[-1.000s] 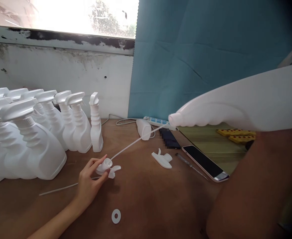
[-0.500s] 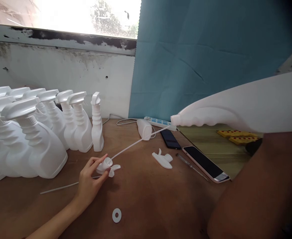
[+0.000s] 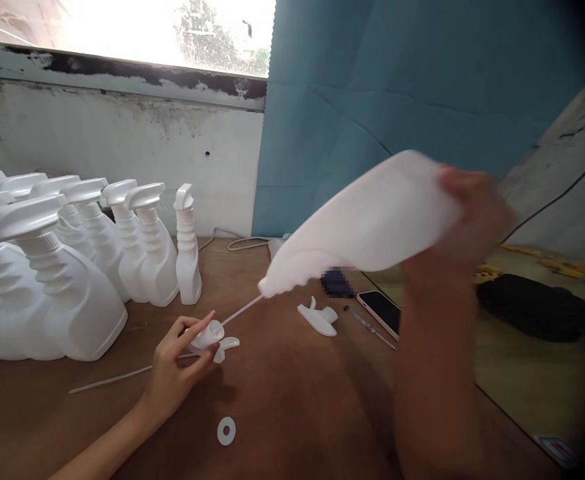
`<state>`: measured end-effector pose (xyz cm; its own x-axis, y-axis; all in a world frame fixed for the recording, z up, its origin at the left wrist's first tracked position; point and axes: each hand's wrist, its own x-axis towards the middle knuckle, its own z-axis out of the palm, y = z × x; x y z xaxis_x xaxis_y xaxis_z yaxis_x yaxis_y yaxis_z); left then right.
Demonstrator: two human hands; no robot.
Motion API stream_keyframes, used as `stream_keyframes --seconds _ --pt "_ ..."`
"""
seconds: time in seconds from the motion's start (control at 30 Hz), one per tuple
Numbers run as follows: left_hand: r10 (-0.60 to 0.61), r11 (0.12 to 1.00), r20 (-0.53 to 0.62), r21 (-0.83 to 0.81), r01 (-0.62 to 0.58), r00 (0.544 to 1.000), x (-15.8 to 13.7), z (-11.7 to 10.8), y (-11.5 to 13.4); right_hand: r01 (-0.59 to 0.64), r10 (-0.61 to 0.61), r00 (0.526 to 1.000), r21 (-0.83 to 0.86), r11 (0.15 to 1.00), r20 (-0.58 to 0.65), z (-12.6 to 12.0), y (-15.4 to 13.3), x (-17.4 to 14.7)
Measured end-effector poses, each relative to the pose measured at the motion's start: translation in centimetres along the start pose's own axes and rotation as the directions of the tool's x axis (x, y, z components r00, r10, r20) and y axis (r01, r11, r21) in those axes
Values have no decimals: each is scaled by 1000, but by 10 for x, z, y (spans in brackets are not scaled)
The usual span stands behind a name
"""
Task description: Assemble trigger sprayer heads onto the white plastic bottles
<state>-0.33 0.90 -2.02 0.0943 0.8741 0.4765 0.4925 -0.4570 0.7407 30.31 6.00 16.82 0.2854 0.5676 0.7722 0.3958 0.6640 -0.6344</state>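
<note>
Between the thumb and fingers of my left hand (image 3: 172,363) is a white trigger spray head (image 3: 214,331), its round collar facing up and right. A thin white dip tube (image 3: 242,310) runs from that collar into the mouth of a white plastic bottle (image 3: 357,220). The bottle hangs tilted above the table, neck down to the left. My right hand (image 3: 477,210), blurred, grips it near its base. Close to my left hand, a second tube (image 3: 107,382) lies on the table. A white ring washer (image 3: 226,431) lies nearer me.
Several assembled spray bottles (image 3: 87,293) stand in rows at the left; one spray bottle (image 3: 188,253) stands apart. A loose spray head (image 3: 318,320), a thin metal tool (image 3: 370,327) and a phone (image 3: 382,310) lie at the right. Behind hangs a blue curtain (image 3: 352,80).
My right hand has brought the bottle left and down along the tube, so less of the tube shows. The hand itself has come into view. My left hand stays nearly in place.
</note>
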Motion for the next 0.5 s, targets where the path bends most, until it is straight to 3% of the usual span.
stream_keyframes --seconds 0.07,0.13,0.23,0.4,0.5 --pt "-12 998 13 -66 13 1000 0 0 3 -56 83 984 168 984 -159 33 -3 -14" --pt "-67 987 -4 -147 66 998 1 -1 6 -140 178 979 309 941 -100 63 -4 -32" --pt "-235 928 -54 -309 207 971 3 -1 7 -210 231 973 329 921 -26 82 8 -56" --pt "-460 791 -18 -462 401 888 9 -2 0 -330 348 937 228 916 -40 58 46 -95" --pt "-495 765 1 -473 436 869 11 -1 -2 -380 341 923 280 882 178 38 64 -127"
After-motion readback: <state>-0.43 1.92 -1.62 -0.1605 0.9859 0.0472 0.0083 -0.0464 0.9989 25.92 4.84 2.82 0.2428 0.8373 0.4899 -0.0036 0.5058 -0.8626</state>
